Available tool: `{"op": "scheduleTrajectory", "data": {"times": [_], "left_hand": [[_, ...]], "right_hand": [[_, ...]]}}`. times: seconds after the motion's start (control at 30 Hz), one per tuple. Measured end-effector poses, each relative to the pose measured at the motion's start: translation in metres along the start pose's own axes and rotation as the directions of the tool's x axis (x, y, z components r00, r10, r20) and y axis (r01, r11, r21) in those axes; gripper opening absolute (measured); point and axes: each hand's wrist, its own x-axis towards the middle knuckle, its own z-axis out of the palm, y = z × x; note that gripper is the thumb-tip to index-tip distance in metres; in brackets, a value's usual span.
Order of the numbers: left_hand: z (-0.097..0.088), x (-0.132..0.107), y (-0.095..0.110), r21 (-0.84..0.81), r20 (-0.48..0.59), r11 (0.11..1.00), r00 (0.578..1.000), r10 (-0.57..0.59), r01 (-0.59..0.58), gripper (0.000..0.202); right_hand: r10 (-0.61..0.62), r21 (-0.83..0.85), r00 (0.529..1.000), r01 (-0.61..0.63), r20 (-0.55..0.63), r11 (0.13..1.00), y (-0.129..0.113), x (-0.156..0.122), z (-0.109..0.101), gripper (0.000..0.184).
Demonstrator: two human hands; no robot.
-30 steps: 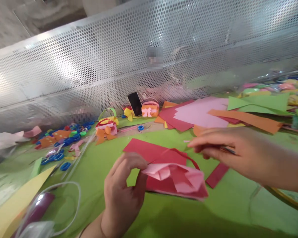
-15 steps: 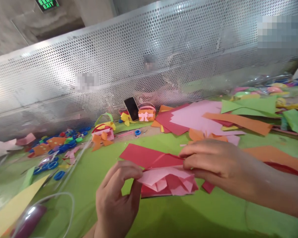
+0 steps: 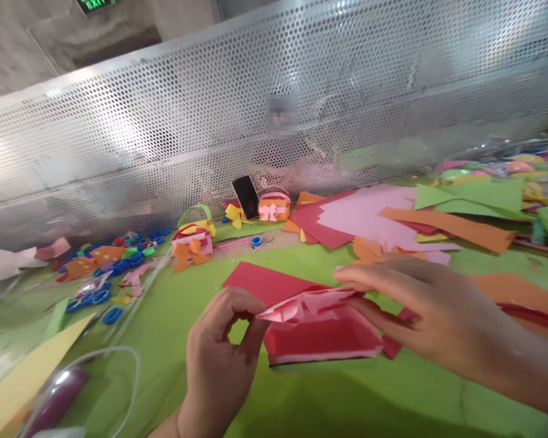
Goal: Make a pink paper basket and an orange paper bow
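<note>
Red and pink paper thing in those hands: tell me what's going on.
A person is working a folded red and pink paper piece over the green table cover. The left hand pinches its left end; the right hand grips its pink top edge. Small paper baskets and loose coloured sheets lie behind.

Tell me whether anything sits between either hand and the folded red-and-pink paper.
Nothing visible does. The left hand pinches the folded red-and-pink paper at its left end, and the right hand grips its right end.
</note>
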Motion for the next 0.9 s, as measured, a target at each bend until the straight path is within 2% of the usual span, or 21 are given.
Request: {"op": "scheduleTrajectory", "data": {"times": [0.13, 0.3, 0.37, 0.53, 0.7, 0.8, 0.9], "left_hand": [[0.003, 0.002, 0.001, -0.049, -0.030, 0.998, 0.998, -0.048, 0.047, 0.016], [0.005, 0.004, 0.003, -0.105, -0.048, 0.990, 0.994, -0.097, 0.091, 0.015], [0.005, 0.003, 0.004, -0.120, -0.049, 0.988, 0.993, -0.106, 0.100, 0.014], [0.008, 0.002, 0.005, -0.142, -0.019, 0.986, 0.996, -0.086, 0.082, 0.013], [0.009, -0.001, 0.002, -0.149, 0.001, 0.986, 0.997, -0.078, 0.078, 0.013], [0.010, -0.002, 0.001, -0.173, 0.022, 0.977, 0.993, -0.120, 0.122, 0.012], [0.011, -0.001, 0.001, -0.188, 0.060, 0.960, 0.978, -0.200, 0.208, 0.009]], "right_hand": [[0.042, 0.015, 0.999, -0.042, -0.016, 0.999, 0.002, 0.001, -0.001, 0.023], [0.260, 0.020, 0.964, -0.259, -0.056, 0.966, -0.004, 0.004, 0.000, 0.049], [0.310, 0.032, 0.949, -0.308, -0.062, 0.951, -0.008, 0.004, 0.002, 0.047], [0.268, 0.074, 0.961, -0.263, -0.067, 0.962, -0.010, 0.000, 0.007, 0.036], [0.281, 0.101, 0.957, -0.273, -0.072, 0.957, -0.006, -0.007, 0.013, 0.024], [0.315, 0.139, 0.947, -0.304, -0.068, 0.942, -0.007, -0.008, 0.014, 0.024], [0.395, 0.206, 0.919, -0.385, -0.011, 0.900, -0.007, -0.008, 0.015, 0.028]]}}
